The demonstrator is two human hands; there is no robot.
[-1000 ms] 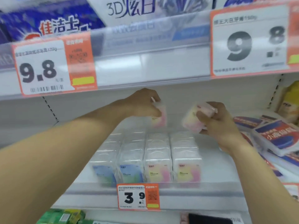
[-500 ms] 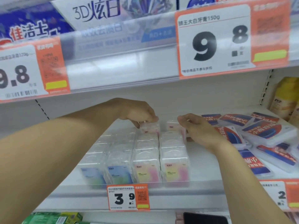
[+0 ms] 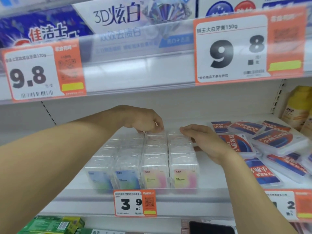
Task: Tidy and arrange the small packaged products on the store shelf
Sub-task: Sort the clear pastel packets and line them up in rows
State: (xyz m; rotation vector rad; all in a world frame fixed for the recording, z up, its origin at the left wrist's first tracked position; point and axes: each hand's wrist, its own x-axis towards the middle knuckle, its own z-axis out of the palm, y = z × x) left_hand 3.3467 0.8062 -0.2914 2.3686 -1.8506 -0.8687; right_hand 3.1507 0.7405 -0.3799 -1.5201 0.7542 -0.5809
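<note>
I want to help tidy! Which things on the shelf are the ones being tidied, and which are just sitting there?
Being tidied: clear boxes in rows, left hand and right hand at the back ones.

Just there: red-blue packs, yellow bottle, price tag, green boxes.

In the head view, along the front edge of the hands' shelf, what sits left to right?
Blue-green clear box → blue clear box → yellow-pink clear box → second yellow-pink clear box → red-and-blue flat packs, lying jumbled.

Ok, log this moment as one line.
left hand: fingertips on back clear box | right hand: rests on rightmost row | rows: aligned
</note>
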